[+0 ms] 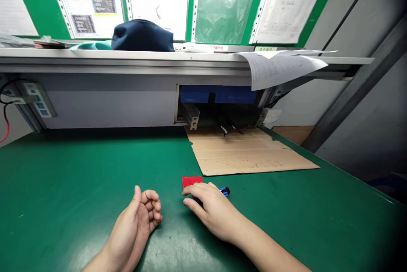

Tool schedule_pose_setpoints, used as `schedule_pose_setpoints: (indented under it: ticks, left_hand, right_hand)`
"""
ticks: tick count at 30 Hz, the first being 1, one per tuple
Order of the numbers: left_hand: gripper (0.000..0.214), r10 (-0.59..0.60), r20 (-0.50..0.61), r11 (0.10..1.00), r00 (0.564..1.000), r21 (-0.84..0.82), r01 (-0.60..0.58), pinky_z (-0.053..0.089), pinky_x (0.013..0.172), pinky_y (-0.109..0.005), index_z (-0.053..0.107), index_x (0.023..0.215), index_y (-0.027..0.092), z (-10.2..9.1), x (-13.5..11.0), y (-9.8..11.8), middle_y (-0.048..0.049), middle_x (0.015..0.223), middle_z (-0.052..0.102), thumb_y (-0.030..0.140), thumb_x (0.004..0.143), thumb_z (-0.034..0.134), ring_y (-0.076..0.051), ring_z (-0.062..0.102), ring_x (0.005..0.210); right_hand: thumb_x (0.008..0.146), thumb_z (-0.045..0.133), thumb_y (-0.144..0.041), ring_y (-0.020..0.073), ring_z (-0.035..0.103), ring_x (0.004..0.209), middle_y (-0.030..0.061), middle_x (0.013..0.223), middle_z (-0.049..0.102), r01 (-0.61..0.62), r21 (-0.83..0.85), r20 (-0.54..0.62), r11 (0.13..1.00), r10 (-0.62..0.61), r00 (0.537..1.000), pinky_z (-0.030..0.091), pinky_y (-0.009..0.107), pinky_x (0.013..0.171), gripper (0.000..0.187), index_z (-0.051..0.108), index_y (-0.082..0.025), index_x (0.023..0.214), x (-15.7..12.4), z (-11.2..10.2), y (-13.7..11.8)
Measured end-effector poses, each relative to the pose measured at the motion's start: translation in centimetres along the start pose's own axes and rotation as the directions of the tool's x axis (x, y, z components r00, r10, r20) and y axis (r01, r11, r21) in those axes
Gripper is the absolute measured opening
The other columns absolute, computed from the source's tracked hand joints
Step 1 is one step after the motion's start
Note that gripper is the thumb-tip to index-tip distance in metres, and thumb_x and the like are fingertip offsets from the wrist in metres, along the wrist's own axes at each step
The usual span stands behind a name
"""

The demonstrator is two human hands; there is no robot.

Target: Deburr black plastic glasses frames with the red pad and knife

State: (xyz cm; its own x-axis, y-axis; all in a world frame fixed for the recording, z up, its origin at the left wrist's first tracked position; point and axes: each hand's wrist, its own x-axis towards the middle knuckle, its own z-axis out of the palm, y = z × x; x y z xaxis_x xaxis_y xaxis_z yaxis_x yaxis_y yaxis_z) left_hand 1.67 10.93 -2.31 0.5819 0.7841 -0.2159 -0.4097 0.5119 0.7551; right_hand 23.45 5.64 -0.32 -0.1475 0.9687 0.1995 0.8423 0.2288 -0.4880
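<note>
My left hand [140, 217] rests on its edge on the green table [63, 187], fingers curled loosely inward with nothing in the palm. My right hand [206, 204] lies palm down just to its right, fingers closed over a small blue and black tool [225, 191] whose tip sticks out past the knuckles. A small red square piece [191, 181] lies flat on the table, touching my right fingertips on their far side.
A flattened cardboard sheet [244, 153] lies beyond the hands, under a slot in the grey bench wall. A shelf [127, 56] above holds a dark blue bag [142, 35] and hanging papers [280, 68]. A power strip [38, 98] sits at far left.
</note>
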Motion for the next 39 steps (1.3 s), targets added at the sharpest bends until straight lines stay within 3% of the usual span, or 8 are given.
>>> schedule_pose_setpoints:
  ticks: [18, 21, 24, 27, 29, 31, 36, 39]
  left_hand:
    - [0.046, -0.051, 0.029, 0.998, 0.998, -0.024, 0.052, 0.041, 0.075, -0.029, 0.059, 0.091, 0.018, -0.2, 0.0, -0.2, -0.0045, 0.083, 0.054, 0.060, 0.090, 0.038, -0.016, 0.047, 0.075]
    - [0.046, -0.076, 0.035, 0.996, 0.996, -0.035, 0.077, 0.042, 0.075, -0.029, 0.060, 0.091, 0.018, -0.8, 0.3, -0.5, -0.0044, 0.082, 0.055, 0.061, 0.088, 0.041, -0.017, 0.048, 0.074]
    - [0.046, -0.092, -0.048, 0.995, 0.995, -0.053, 0.090, 0.043, 0.073, -0.030, 0.061, 0.087, 0.018, -1.3, 0.8, -0.8, -0.0026, 0.077, 0.054, 0.062, 0.084, 0.048, -0.015, 0.047, 0.067]
    - [0.047, -0.097, -0.097, 0.994, 0.991, -0.060, 0.091, 0.044, 0.070, -0.030, 0.061, 0.083, 0.019, -1.4, 1.2, -1.0, -0.0009, 0.073, 0.053, 0.065, 0.080, 0.053, -0.013, 0.046, 0.062]
    - [0.048, -0.101, -0.093, 0.994, 0.991, -0.058, 0.096, 0.043, 0.069, -0.031, 0.061, 0.083, 0.019, -1.4, 1.3, -1.0, -0.0009, 0.073, 0.053, 0.066, 0.078, 0.056, -0.013, 0.046, 0.062]
    - [0.049, -0.101, -0.087, 0.994, 0.991, -0.053, 0.097, 0.043, 0.069, -0.030, 0.061, 0.083, 0.019, -1.4, 1.4, -1.0, -0.0010, 0.073, 0.053, 0.067, 0.076, 0.057, -0.014, 0.046, 0.061]
    - [0.052, -0.097, -0.037, 0.995, 0.995, -0.034, 0.096, 0.041, 0.066, -0.027, 0.063, 0.084, 0.018, -1.4, 1.5, -1.1, -0.0019, 0.073, 0.055, 0.068, 0.073, 0.060, -0.014, 0.048, 0.062]
    - [0.054, -0.098, 0.002, 0.995, 0.995, -0.019, 0.098, 0.039, 0.065, -0.026, 0.063, 0.084, 0.018, -1.0, 1.3, -1.2, -0.0026, 0.073, 0.056, 0.070, 0.070, 0.062, -0.014, 0.048, 0.063]
  right_hand:
    - [0.096, 0.065, -0.029, 0.0194, 0.057, 0.091, -0.0019, 0.096, 0.063, -0.015, -0.033, -0.030, 0.999, 0.014, 0.999, 0.033, 0.029, 0.078, 0.007, 0.062, -0.024, 0.101, 0.0, -0.3, -0.3]
    - [0.090, 0.072, -0.036, 0.0193, 0.057, 0.091, -0.0017, 0.098, 0.063, -0.046, -0.009, -0.054, 0.999, 0.045, 0.998, 0.035, 0.029, 0.081, 0.018, 0.064, -0.025, 0.101, -0.2, -0.6, -0.3]
    - [0.075, 0.085, -0.043, 0.0188, 0.057, 0.087, -0.0027, 0.093, 0.062, -0.053, 0.053, -0.106, 0.997, 0.058, 0.993, 0.039, 0.026, 0.078, 0.035, 0.066, -0.026, 0.098, -0.3, -1.2, 0.4]
    - [0.083, 0.077, -0.020, 0.0182, 0.057, 0.087, -0.0009, 0.095, 0.061, -0.075, 0.073, -0.181, 0.995, 0.087, 0.980, 0.042, 0.024, 0.075, 0.023, 0.066, -0.025, 0.102, -0.3, -1.8, 1.5]
    - [0.084, 0.058, 0.000, 0.0177, 0.056, 0.095, 0.0006, 0.103, 0.060, -0.087, 0.071, -0.219, 0.994, 0.100, 0.971, 0.042, 0.023, 0.080, 0.033, 0.064, -0.023, 0.107, -0.2, -2.0, 2.1]
    - [0.082, 0.047, 0.007, 0.0160, 0.056, 0.095, 0.0000, 0.103, 0.061, -0.094, 0.083, -0.232, 0.992, 0.111, 0.966, 0.042, 0.022, 0.082, 0.043, 0.064, -0.022, 0.109, -0.1, -2.1, 2.6]
    - [0.096, 0.058, -0.022, 0.0145, 0.059, 0.074, -0.0015, 0.081, 0.062, -0.230, 0.115, -0.243, 0.966, 0.252, 0.937, 0.045, 0.021, 0.066, 0.009, 0.065, -0.019, 0.100, 0.5, -2.8, 4.3]
    - [0.098, 0.058, -0.031, 0.0173, 0.059, 0.085, 0.0028, 0.092, 0.061, -0.393, 0.077, -0.306, 0.916, 0.397, 0.866, 0.048, 0.027, 0.077, 0.017, 0.063, -0.015, 0.103, 2.0, -5.4, 7.0]
